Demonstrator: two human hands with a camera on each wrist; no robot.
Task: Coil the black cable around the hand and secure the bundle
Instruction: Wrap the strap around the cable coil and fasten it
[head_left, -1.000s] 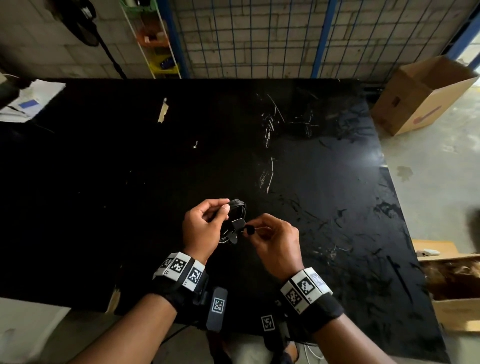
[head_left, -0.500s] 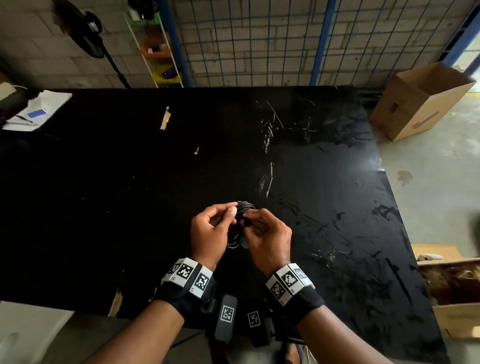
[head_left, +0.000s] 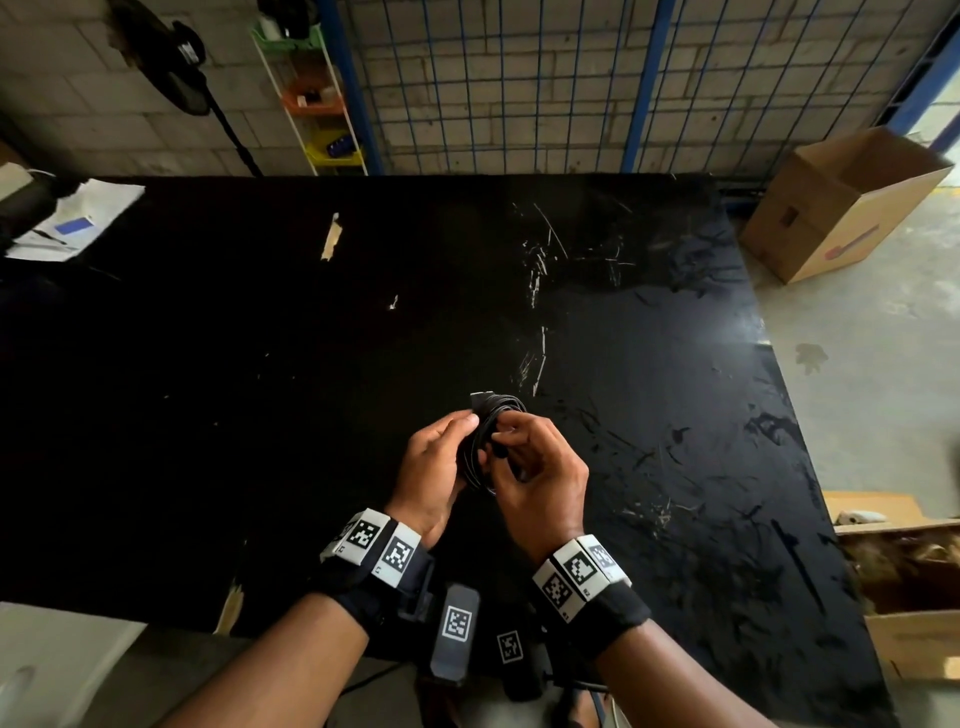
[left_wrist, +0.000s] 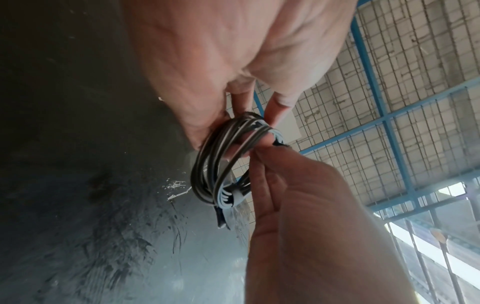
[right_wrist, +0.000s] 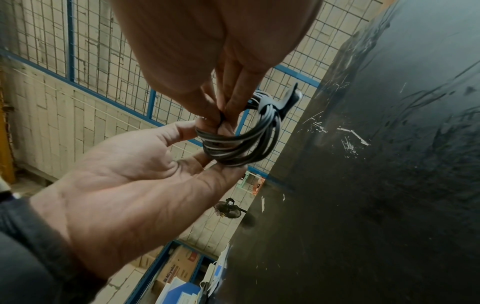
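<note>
Most of it done: cable (head_left: 493, 441) is already wound into a tight bundle of several loops, held up just above the worktop (head_left: 260, 415), near its front edge, not lying on it
Strap: a black tie (right_wrist: 270, 107) is wrapped across the loops at the far end of the bundle, its loose tail sticking out toward the worktop; from the wrist views it looks cinched, but I can't tell if it's actually fastened
Left hand: left hand (head_left: 431, 467) pinches the near-left side of the bundle, thumb on one side and fingertips on the other
Right hand: right hand (head_left: 540, 478) is clamped on the same bundle from the other side, fingers bunched tight on the strands closest to the person
Plug end: can't really make it out, probably buried under the fingers
Left to do: my guess is just tucking or fixing the last loose end so the coil can't spring open, then putting it down on the worktop
</note>
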